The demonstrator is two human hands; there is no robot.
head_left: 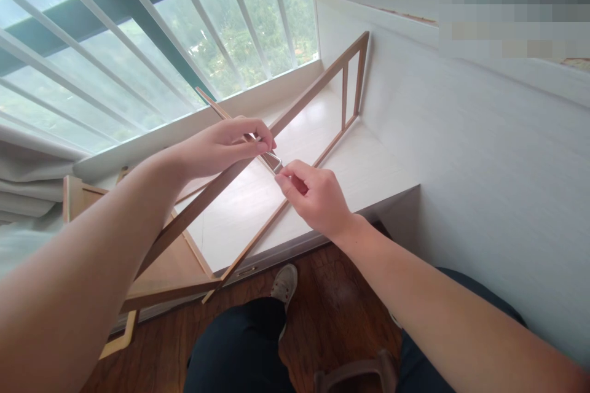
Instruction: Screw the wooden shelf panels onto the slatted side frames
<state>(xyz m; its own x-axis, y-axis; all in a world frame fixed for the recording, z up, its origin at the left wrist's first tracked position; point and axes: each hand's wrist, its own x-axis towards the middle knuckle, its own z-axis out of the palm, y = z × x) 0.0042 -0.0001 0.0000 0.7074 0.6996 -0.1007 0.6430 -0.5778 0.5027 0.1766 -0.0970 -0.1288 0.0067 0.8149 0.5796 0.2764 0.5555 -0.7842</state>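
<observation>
A: Status on the hands?

B: Left hand (221,147) over the top rail of the wooden frame (318,83), fingers curled tight, tips pinched on a small metal clip (275,163) sitting at the rail. Right hand (316,196) just below the rail, thumb and forefinger closed on the same clip from the near side. Both hands touching at the clip, or nearly so; hard to tell.

A: Frame position?

B: Leaning across the white sill (239,215), top rail running diagonally from lower left up to the far right corner, where the frame's short uprights meet the white wall (461,153). Bottom rail lying on the sill, parallel to the top one. Thin wooden strip (214,104) crossing the rail under the left hand, far end pointing toward the window.

A: Around the frame?

B: Barred window (138,43) behind it. More wooden panels (83,196) at the frame's left end. Dark wood floor (332,301) on the near side of the sill, with a light shoe (284,284) and dark trouser legs.
</observation>
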